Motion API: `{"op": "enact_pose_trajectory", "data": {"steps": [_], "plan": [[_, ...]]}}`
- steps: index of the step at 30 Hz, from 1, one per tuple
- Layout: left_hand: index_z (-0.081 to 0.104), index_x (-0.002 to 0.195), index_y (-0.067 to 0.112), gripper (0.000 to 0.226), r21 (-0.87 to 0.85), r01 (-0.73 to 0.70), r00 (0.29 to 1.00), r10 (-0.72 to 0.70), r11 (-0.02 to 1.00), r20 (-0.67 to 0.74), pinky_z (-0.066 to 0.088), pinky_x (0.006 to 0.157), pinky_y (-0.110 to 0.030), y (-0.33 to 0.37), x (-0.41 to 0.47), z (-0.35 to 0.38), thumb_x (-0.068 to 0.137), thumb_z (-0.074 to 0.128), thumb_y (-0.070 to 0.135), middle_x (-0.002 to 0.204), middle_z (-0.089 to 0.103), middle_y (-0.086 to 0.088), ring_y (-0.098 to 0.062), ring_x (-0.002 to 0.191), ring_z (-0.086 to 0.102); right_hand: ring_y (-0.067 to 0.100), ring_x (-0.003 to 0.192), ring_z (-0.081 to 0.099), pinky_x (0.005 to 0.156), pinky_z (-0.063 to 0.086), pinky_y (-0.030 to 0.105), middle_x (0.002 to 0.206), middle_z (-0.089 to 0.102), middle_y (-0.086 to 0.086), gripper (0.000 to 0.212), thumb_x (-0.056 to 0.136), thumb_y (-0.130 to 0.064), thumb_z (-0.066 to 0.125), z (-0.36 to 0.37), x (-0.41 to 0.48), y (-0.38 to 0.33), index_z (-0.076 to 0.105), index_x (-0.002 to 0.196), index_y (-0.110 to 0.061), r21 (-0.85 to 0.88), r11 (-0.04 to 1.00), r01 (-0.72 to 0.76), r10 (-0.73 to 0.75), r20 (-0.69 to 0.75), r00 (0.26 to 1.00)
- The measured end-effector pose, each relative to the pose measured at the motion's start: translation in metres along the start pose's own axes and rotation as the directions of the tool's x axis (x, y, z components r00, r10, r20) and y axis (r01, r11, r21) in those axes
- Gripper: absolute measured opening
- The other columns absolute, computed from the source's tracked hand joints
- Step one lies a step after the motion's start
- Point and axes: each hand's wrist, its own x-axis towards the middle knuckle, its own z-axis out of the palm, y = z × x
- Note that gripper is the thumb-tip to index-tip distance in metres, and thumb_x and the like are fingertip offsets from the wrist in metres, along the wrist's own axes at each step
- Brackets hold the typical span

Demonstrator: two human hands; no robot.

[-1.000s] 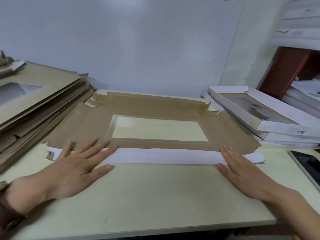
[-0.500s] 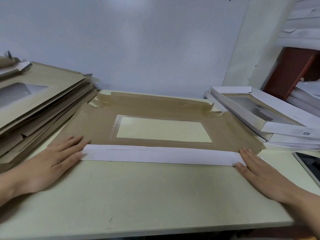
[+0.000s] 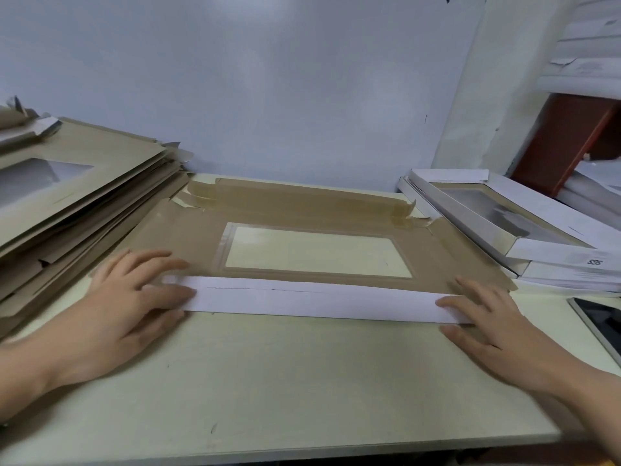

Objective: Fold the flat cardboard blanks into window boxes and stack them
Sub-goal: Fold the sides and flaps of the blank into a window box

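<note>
Left of the cardboard blank [image 3: 174, 237] we see a sagging pile of flat blanks [image 3: 100, 183], matte tan board with ragged edges, the top sheet showing a rectangular film window.

Our left hand [image 3: 131, 297] lies at the blank's near left corner, fingers spread and pressing flat on the end of the white flap [image 3: 319, 299], gripping nothing.

The blank itself lies brown side up on the pale table [image 3: 302, 381]. It is a wide sheet with a glossy clear window [image 3: 316, 252] at its middle and creased flaps along its far edge. The near flap is folded over, a long smooth white strip.

Our right hand [image 3: 487, 317] rests at the blank's near right corner, fingers straight on the strip's other end, the thumb on the table.

Right of the blank, folded window boxes [image 3: 551, 253] are stacked. They are shallow white trays, and the top one lies open side up with its grey window panel as the floor.
</note>
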Motion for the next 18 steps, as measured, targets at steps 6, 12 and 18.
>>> {"op": "enact_pose_trajectory", "data": {"steps": [6, 12, 18], "plan": [[0.065, 0.109, 0.026, 0.047, -0.061, -0.015, 0.999, 0.018, 0.998, 0.040, 0.041, 0.081, -0.023, 0.018, 0.017, -0.003, 0.089, 0.039, 0.060, 0.105, 0.052, 0.020, -0.004, 0.097, 0.048, -0.003, 0.112, 0.030, 0.085, 0.031, 0.018, 0.117, 0.044, -0.023, 0.033, 0.093, -0.045, 0.050, 0.006, 0.007, -0.005, 0.059, 0.121, -0.029, -0.049, 0.993, 0.110, -0.114, -0.085, 0.990], [0.066, 0.108, 0.027, 0.046, -0.052, -0.060, 0.995, 0.064, 0.997, 0.083, 0.051, 0.069, -0.026, 0.031, 0.024, -0.007, 0.095, 0.029, 0.051, 0.094, 0.054, 0.016, -0.007, 0.086, 0.053, 0.001, 0.104, 0.045, 0.081, 0.038, 0.019, 0.107, 0.049, -0.020, 0.027, 0.096, -0.039, 0.047, 0.006, 0.010, -0.003, 0.060, 0.118, -0.028, -0.028, 0.992, 0.120, -0.122, -0.063, 0.991], [0.067, 0.102, 0.023, 0.048, -0.030, -0.025, 0.996, 0.027, 0.999, 0.087, 0.049, 0.067, -0.029, 0.033, 0.033, -0.009, 0.097, 0.024, 0.044, 0.088, 0.053, 0.013, -0.013, 0.081, 0.056, 0.003, 0.094, 0.045, 0.071, 0.033, 0.019, 0.096, 0.051, -0.019, 0.033, 0.096, -0.042, 0.033, 0.002, 0.015, -0.008, 0.062, 0.104, -0.029, -0.042, 0.992, 0.115, -0.118, -0.068, 0.991]]}}
